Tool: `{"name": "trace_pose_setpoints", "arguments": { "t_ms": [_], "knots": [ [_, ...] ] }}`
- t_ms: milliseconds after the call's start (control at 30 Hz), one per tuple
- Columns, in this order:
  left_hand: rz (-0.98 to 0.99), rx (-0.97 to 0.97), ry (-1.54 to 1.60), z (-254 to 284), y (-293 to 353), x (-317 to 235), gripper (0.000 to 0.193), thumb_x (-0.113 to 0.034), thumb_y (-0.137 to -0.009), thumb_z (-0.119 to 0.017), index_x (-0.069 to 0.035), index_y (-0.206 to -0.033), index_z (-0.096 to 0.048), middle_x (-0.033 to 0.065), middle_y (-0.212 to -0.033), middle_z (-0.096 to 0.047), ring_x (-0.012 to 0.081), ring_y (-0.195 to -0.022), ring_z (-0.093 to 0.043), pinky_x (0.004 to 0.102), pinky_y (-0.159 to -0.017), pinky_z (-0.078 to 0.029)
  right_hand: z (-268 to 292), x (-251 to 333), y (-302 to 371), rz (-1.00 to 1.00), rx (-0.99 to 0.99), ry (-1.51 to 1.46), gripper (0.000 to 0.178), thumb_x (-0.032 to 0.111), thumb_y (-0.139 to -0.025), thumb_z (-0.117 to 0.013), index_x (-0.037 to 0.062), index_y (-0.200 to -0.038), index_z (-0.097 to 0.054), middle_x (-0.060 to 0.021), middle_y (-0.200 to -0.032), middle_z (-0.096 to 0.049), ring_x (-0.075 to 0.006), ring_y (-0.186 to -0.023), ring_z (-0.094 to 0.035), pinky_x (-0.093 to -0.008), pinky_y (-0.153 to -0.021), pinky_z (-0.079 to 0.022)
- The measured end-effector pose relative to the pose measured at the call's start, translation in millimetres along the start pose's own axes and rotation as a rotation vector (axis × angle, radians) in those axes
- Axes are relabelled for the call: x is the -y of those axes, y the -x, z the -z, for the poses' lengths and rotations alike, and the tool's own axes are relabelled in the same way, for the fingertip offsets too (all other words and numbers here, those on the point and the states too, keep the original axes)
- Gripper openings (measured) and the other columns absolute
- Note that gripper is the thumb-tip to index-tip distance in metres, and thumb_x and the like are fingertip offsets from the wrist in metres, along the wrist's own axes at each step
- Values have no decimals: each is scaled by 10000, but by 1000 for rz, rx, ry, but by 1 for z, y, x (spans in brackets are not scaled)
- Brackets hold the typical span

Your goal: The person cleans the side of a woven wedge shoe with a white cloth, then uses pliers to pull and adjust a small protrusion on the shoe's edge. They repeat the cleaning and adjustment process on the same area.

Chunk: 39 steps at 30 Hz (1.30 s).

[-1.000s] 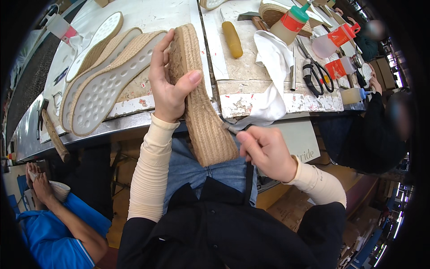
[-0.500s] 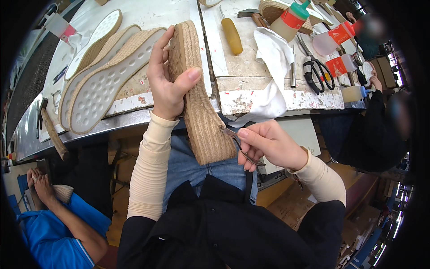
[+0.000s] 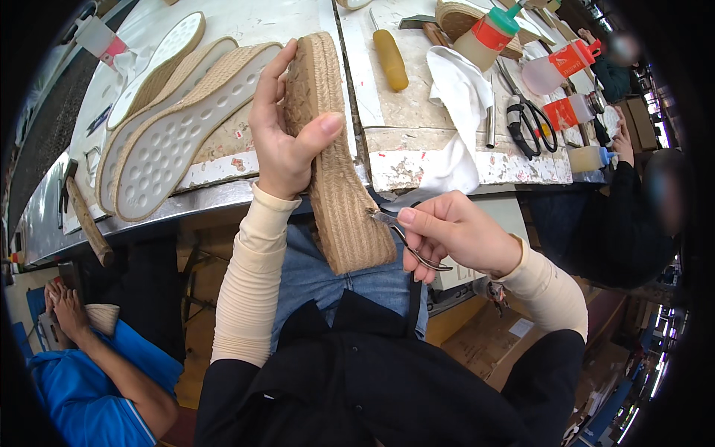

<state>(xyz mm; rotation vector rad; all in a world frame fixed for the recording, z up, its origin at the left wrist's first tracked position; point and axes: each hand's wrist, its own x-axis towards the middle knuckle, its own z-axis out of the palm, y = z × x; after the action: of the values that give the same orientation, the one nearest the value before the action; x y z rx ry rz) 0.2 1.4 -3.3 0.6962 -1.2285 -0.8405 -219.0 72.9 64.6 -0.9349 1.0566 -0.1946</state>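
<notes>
A tan wedge shoe sole wrapped in braided jute stands tilted in front of me, thick end down over my lap. My left hand grips its upper part, thumb across the braided side and fingers behind. In my right hand are small metal nippers with curved handles. Their tip touches the sole's right edge, low on the thick end, where a small dark spot shows. Whether the jaws hold a thread is too small to tell.
More wedge soles lie on the left of the table. To the right are a yellow-handled tool, a white cloth, black-handled scissors, a hammer at far left, and glue bottles. Co-workers sit on both sides.
My right hand and the nippers have shifted slightly right, and the handles look spread a little differently. The sole and my left hand have moved marginally right.
</notes>
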Motion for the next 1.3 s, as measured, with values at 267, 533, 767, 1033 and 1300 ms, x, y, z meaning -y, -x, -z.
{"name": "trace_pose_setpoints", "arguments": {
  "t_ms": [267, 533, 767, 1033, 1300],
  "knots": [
    [-14, 2, -8, 0, 1, 0, 849, -330, -707, -733, 45, -1390, -395, 173, -1097, -596, 209, -952, -635, 315, -836, -524, -18, -13, 5, 169, -215, 291, 407, 270, -1008, -491, -5, -719, -568, -51, -610, -612, -100, -468, -561, -238, -449, -452],
    [-28, 11, -1, 1, 0, 2, 844, -325, -709, -733, 46, -1391, -403, 177, -1109, -595, 211, -975, -632, 324, -855, -523, -26, -46, -4, 522, -449, 238, 344, 258, -1032, -428, 9, -822, -536, -63, -677, -608, -91, -508, -554, -215, -445, -434],
    [-21, 11, 3, 1, 0, 1, 839, -316, -716, -728, 49, -1395, -397, 177, -1113, -596, 208, -980, -629, 318, -858, -518, -12, -36, 8, 211, -63, -42, 381, 302, -1035, -423, 1, -824, -524, -131, -730, -654, -145, -581, -636, -253, -545, -531],
    [-19, 17, 17, 1, 1, 1, 831, -301, -718, -725, 48, -1396, -395, 175, -1112, -598, 208, -976, -631, 319, -859, -518, -12, -27, 1, 157, -56, -21, 424, 308, -1025, -455, -19, -771, -550, -112, -686, -648, -130, -547, -627, -241, -496, -508],
    [-40, 6, 11, 1, 1, 3, 832, -303, -714, -725, 48, -1394, -397, 176, -1121, -597, 209, -980, -630, 321, -868, -513, -12, -16, 2, 91, -51, -42, 433, 315, -1020, -464, -20, -760, -552, -110, -681, -645, -132, -535, -625, -244, -481, -511]
  ]
}}
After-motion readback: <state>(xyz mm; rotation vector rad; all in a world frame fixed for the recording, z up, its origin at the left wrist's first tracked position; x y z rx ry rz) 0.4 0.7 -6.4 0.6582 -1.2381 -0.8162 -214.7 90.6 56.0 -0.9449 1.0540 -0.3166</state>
